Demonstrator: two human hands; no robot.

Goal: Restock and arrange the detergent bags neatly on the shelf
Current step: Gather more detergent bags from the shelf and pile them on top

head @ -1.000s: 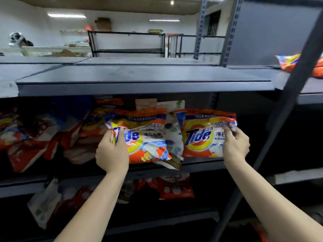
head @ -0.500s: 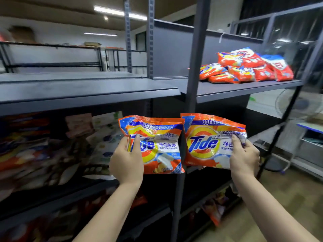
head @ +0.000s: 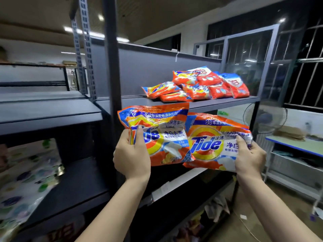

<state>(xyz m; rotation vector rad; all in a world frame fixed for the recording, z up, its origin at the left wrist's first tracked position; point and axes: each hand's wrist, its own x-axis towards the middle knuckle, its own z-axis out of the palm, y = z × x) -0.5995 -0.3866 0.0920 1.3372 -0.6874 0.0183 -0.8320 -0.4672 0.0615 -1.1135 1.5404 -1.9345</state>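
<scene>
- The left hand (head: pixel 132 154) held one detergent bag (head: pixel 157 133) by its left edge, thumb pinched over the front; the right hand (head: pixel 249 158) pinched a second detergent bag (head: pixel 215 142) at its right edge.
- Compared with a second earlier, both bags had left the crowded lower shelf and now hung in the air, just below the front edge of the upper shelf (head: pixel 218 103).
- A loose pile of bags (head: pixel 197 86) lay toward that shelf's right end, so placing beside it seemed next.

"Tide" on both detergent bags (head: pixel 215 145)
</scene>
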